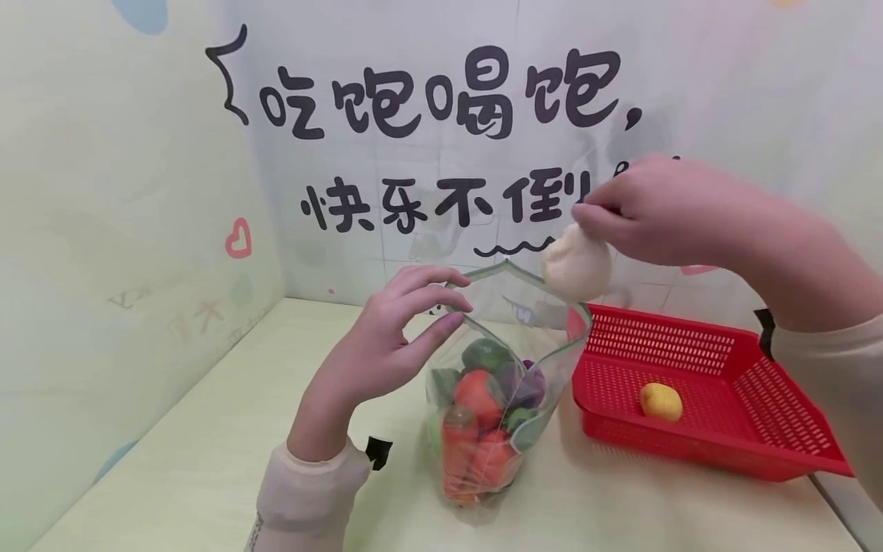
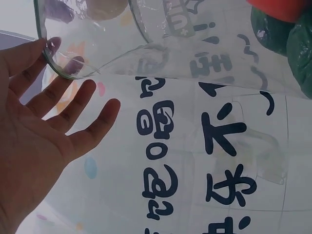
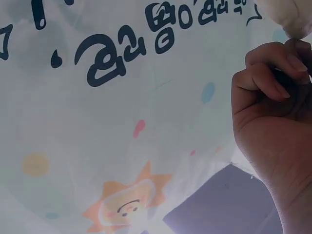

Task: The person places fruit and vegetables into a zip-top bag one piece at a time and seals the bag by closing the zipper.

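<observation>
In the head view a clear zip bag (image 1: 552,353) stands upright on the table, its mouth spread. Through its side show a carrot (image 1: 458,445), orange-red round vegetables (image 1: 477,399), a dark green one (image 1: 486,356) and a purple one (image 1: 527,385). My left hand (image 1: 393,330) pinches the bag's left rim between thumb and fingers; in the left wrist view other fingers (image 2: 102,124) spread out below the rim. Above the right side of the mouth, my right hand (image 1: 662,215) pinches a pale, round, bun-like thing (image 1: 579,264) by its top.
To the bag's right stands a red perforated basket (image 1: 655,441) with a small yellow potato-like item (image 1: 661,402) inside. Behind the table (image 1: 228,429) rises a pale wall covering (image 1: 441,31) with large black lettering. A wall covering also closes the left side.
</observation>
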{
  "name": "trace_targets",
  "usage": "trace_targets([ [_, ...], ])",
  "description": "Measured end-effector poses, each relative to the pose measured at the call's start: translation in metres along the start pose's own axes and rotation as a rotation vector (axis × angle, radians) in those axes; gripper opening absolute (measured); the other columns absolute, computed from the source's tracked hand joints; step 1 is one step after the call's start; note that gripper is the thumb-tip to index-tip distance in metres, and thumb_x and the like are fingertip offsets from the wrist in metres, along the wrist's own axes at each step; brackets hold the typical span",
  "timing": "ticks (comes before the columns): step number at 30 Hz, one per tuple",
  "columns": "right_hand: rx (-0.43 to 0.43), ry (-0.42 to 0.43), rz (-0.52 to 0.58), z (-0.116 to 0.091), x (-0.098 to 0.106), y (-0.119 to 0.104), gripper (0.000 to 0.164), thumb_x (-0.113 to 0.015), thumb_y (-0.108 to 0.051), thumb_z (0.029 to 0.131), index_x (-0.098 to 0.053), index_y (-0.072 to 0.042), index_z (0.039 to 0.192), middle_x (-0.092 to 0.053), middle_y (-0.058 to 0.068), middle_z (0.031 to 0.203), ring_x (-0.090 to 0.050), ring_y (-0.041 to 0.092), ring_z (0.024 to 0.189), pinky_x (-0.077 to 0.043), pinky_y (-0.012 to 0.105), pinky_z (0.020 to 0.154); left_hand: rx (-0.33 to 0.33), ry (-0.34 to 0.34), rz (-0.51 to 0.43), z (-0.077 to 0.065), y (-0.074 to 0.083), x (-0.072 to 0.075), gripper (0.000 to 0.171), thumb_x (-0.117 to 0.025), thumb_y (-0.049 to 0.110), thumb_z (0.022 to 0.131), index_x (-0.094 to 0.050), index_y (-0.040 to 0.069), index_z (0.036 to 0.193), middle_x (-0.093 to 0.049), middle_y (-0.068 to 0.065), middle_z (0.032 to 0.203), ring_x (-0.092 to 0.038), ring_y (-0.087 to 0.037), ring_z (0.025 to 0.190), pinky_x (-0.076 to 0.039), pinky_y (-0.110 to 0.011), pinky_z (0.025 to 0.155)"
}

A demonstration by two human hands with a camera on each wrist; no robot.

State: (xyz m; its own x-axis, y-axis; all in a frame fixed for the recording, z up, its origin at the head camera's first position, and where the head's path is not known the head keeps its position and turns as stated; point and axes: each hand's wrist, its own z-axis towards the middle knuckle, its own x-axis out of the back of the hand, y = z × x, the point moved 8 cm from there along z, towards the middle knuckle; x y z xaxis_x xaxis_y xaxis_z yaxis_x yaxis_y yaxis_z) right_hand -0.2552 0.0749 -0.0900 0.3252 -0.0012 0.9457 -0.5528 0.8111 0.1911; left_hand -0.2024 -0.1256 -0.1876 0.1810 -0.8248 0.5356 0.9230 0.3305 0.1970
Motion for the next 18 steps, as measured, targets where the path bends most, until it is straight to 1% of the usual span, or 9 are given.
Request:
trace_targets([
  [2,0.031,0.020,-0.034,0.001,0.002,-0.010,0.047,-0.039,-0.034,0.100,-0.049,-0.019,0.058,-0.040,-0.001,0.049,-0.038,0.016,0.049,-0.032,0.030,0.047,-0.004,-0.001,0.000,0.000,0.001,0.000,0.010,-0.064,0.007,0.091,-0.069,0.010,0.099,-0.061,-0.005,0.119,-0.048,-0.021,0.119,-0.042,-0.041,0.100],
  [5,0.088,0.069,-0.067,0.002,0.007,-0.023,0.047,-0.042,-0.031,0.099,-0.041,-0.017,0.054,-0.037,-0.002,0.047,-0.035,0.015,0.046,-0.029,0.029,0.044,-0.009,-0.001,0.001,0.000,0.001,0.001,0.010,-0.064,0.007,0.091,-0.069,0.010,0.099,-0.061,-0.005,0.118,-0.048,-0.021,0.118,-0.042,-0.040,0.099],
  [9,0.127,0.094,-0.076,0.001,0.009,-0.036,0.046,-0.047,-0.029,0.098,-0.042,-0.018,0.053,-0.036,-0.003,0.046,-0.035,0.013,0.044,-0.030,0.028,0.043,-0.018,-0.001,0.005,0.000,0.002,0.002,0.010,-0.064,0.007,0.091,-0.069,0.010,0.099,-0.061,-0.005,0.118,-0.049,-0.021,0.118,-0.043,-0.040,0.099],
  [12,0.140,0.054,-0.069,0.001,0.002,-0.046,0.045,-0.050,-0.030,0.096,-0.047,-0.020,0.053,-0.038,-0.004,0.045,-0.037,0.011,0.042,-0.033,0.027,0.042,-0.022,-0.003,0.007,-0.001,0.003,0.003,0.009,-0.064,0.007,0.091,-0.069,0.010,0.099,-0.061,-0.005,0.118,-0.049,-0.021,0.118,-0.042,-0.040,0.099],
  [16,0.150,-0.034,-0.071,0.004,-0.013,-0.057,0.043,-0.054,-0.032,0.093,-0.052,-0.025,0.051,-0.041,-0.007,0.044,-0.041,0.009,0.040,-0.036,0.026,0.041,-0.020,-0.005,0.006,-0.001,0.002,0.003,0.009,-0.064,0.008,0.091,-0.069,0.010,0.098,-0.061,-0.005,0.118,-0.049,-0.021,0.118,-0.043,-0.040,0.099],
  [18,0.167,-0.057,-0.081,0.006,-0.020,-0.062,0.042,-0.056,-0.033,0.092,-0.053,-0.026,0.051,-0.041,-0.007,0.043,-0.041,0.009,0.040,-0.035,0.026,0.040,-0.018,-0.003,0.005,-0.002,0.003,0.004,0.009,-0.064,0.008,0.091,-0.069,0.010,0.098,-0.061,-0.005,0.118,-0.049,-0.021,0.118,-0.043,-0.040,0.099],
])
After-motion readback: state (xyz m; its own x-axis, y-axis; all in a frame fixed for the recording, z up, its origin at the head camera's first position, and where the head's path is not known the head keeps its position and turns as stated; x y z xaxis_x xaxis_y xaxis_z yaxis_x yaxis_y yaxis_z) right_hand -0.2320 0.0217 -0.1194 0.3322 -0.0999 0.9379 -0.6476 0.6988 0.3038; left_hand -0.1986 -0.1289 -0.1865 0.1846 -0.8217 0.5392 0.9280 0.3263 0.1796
